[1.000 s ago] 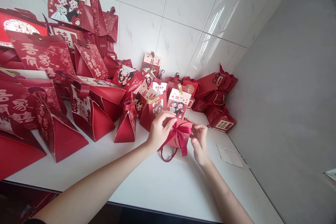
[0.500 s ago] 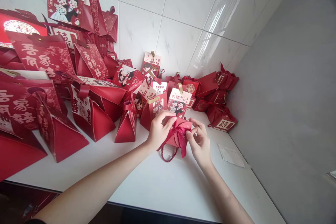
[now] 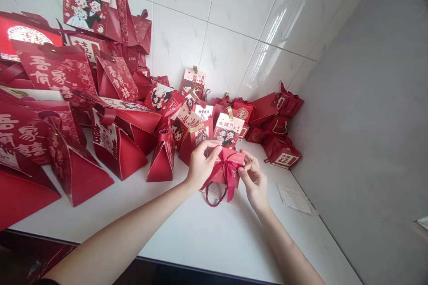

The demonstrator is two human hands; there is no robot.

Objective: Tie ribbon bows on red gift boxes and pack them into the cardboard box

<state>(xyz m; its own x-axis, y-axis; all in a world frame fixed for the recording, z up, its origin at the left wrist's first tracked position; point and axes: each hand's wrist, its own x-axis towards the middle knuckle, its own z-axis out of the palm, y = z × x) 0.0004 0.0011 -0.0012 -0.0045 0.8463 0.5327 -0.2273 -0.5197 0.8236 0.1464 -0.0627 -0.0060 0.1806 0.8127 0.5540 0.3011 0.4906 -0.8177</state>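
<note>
A small red gift box (image 3: pixel 232 159) with a dark red ribbon bow (image 3: pixel 228 170) and a red cord handle (image 3: pixel 211 197) rests on the white counter (image 3: pixel 200 227). My left hand (image 3: pixel 200 164) is closed round the box's left side, fingers over its top edge. My right hand (image 3: pixel 254 178) pinches the ribbon bow at the box's right side with fingertips pressed together. Both forearms reach in from the bottom of the view.
Many red wedding gift bags and boxes (image 3: pixel 110 98) crowd the left and back of the counter against the white tiled wall (image 3: pixel 227 18). More small red boxes (image 3: pixel 281 151) sit in the right corner. A flat pale slip of paper (image 3: pixel 294 198) lies near the grey side wall (image 3: pixel 368 120).
My right hand has closed in from the box's right edge onto the ribbon bow. My left hand has stayed on the box, which has shifted slightly.
</note>
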